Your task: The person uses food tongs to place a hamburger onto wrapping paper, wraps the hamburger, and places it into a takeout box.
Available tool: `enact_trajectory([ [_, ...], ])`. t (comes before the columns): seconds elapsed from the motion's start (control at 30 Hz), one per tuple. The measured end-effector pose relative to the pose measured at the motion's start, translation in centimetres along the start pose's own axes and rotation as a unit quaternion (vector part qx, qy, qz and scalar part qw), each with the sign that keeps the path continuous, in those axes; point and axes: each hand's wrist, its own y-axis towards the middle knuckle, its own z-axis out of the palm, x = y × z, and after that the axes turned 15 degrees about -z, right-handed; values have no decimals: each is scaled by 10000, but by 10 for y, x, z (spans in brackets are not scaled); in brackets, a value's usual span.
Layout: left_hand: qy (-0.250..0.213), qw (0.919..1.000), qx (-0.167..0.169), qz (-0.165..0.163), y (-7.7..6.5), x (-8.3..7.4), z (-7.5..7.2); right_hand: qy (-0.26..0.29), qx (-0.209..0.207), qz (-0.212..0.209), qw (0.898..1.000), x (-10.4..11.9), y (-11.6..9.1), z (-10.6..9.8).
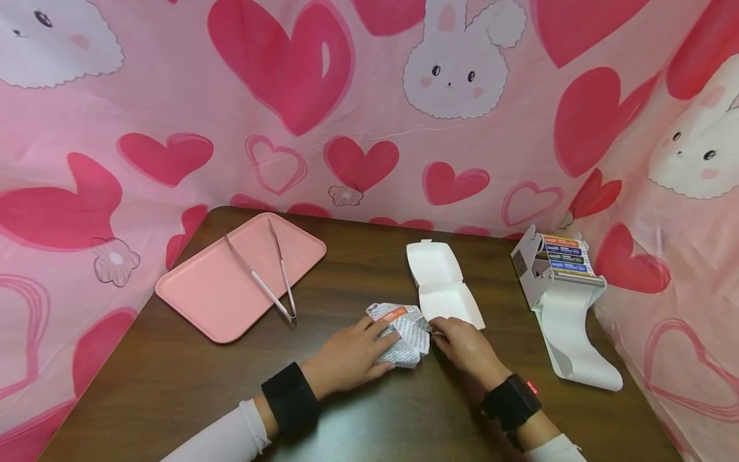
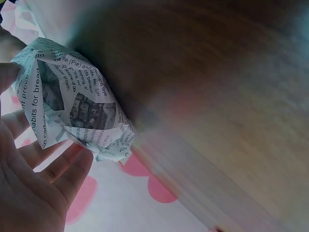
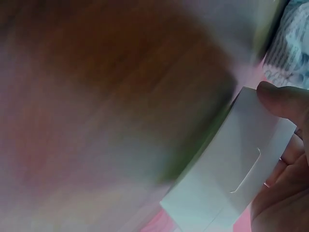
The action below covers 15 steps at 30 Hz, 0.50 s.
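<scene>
A bundle wrapped in newsprint-patterned paper with an orange patch on top lies on the table in front of the person. My left hand holds it from the left, thumb on the near side and fingers over the top; folded paper and printed text show in the left wrist view. Just beyond the bundle stands a white clamshell box, its lid laid back. With thumb and fingers, my right hand grips the box's near wall at a corner. A curved slot marks that wall in the right wrist view.
On the left a pink tray carries metal tongs, whose joined end hangs past its rim. At the right stands a dispenser holding several small boxes, a white paper strip trailing from it. Pink heart-printed cloth surrounds the brown table.
</scene>
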Motion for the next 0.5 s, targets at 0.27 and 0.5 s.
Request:
enact_trajectory([
  [0.27, -50, 9999, 37, -157, -5, 8, -3, -196, -265, -327, 9989, 16, 2, 4],
  [0.5, -170, 9996, 43, -223, -12, 17, -6, -40, -352, -367, 9987, 30, 5, 7],
])
